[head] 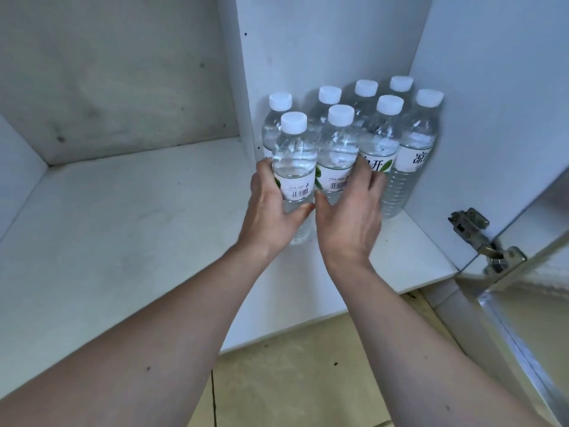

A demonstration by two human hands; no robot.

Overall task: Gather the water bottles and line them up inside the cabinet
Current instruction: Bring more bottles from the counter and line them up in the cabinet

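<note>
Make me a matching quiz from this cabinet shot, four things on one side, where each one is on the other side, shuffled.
Things:
1. left hand
2. right hand
3. metal hinge
4. bottle with large black characters on its label

Places:
A. at the far right of the bottle group, beside the cabinet wall
B. wrapped round the front-left bottle
C. on the cabinet's right edge, by the open door
D. wrapped round the front-middle bottle

Pairs: 1-B, 2-D, 3-C, 4-A

Bottles (338, 143) stand in two rows on cabinet shelf (129, 217).
</note>
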